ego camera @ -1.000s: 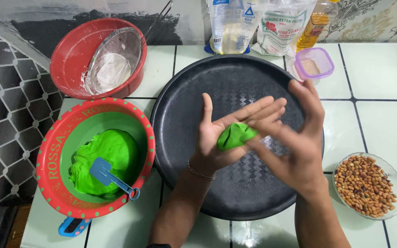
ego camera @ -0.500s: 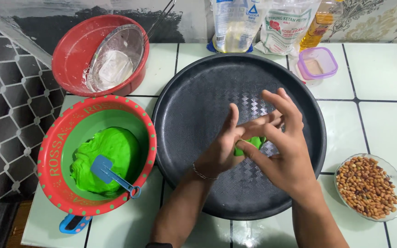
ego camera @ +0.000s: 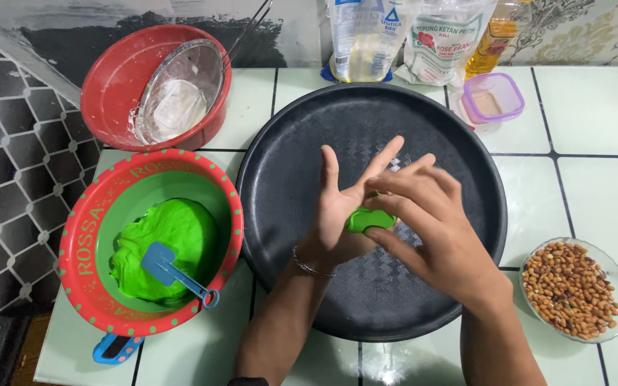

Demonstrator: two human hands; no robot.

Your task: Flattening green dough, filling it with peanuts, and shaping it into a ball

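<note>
Over the black tray (ego camera: 287,143), both hands, left hand (ego camera: 341,214) and right hand (ego camera: 430,229), press green dough (ego camera: 368,219) between them

Above tray: open over the bare far half of the black round tray (ego camera: 302,136); middle taken by both hands (ego camera: 388,214) pressed together.
Left: blocked by green-and-red bowl (ego camera: 80,243) touching the tray rim, blue spatula (ego camera: 173,268) sticking up from it.
Far left: red basin (ego camera: 109,78) with a sieve (ego camera: 180,89) inside.
Far edge: crowded with plastic bags (ego camera: 402,36), a bottle (ego camera: 495,36), a lidded tub (ego camera: 493,96).
Right: bare counter (ego camera: 595,164) tiles, free down to the glass dish of peanuts (ego camera: 574,287).
</note>
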